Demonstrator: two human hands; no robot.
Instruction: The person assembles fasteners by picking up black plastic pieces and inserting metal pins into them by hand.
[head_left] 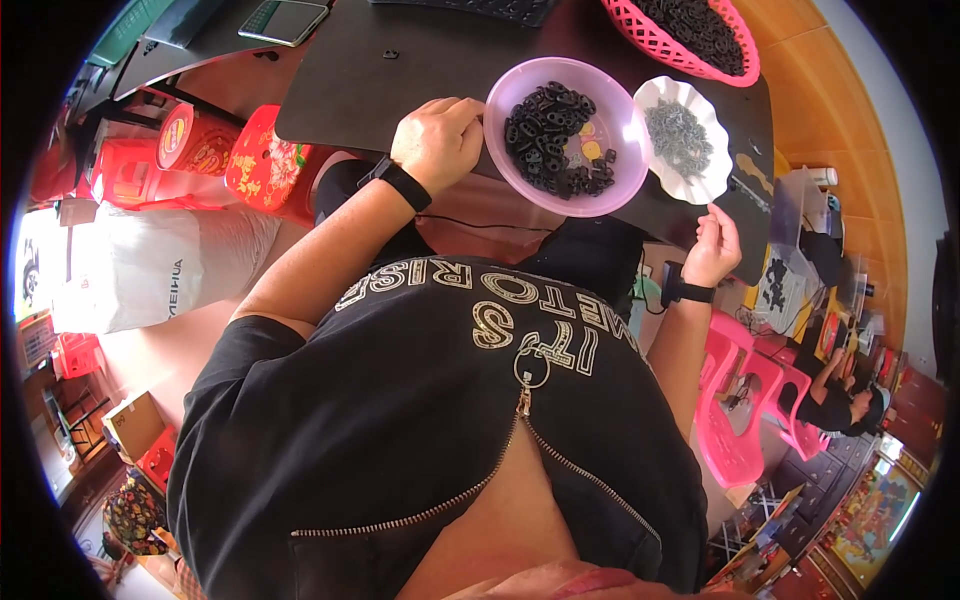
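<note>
Roughly: left hand [437,145] at rim of purple bowl [624,120] with black parts [545,130], grip unclear; right hand [714,248], fingers curled, by white scalloped dish [719,166], hold unclear; both at dark table [430,75] edge.

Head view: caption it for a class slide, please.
Left hand by purple bowl of black parts, right hand near white dish.

Dark table [345,85] — pink chairs [735,460] at right — pinkish floor [150,365].
</note>
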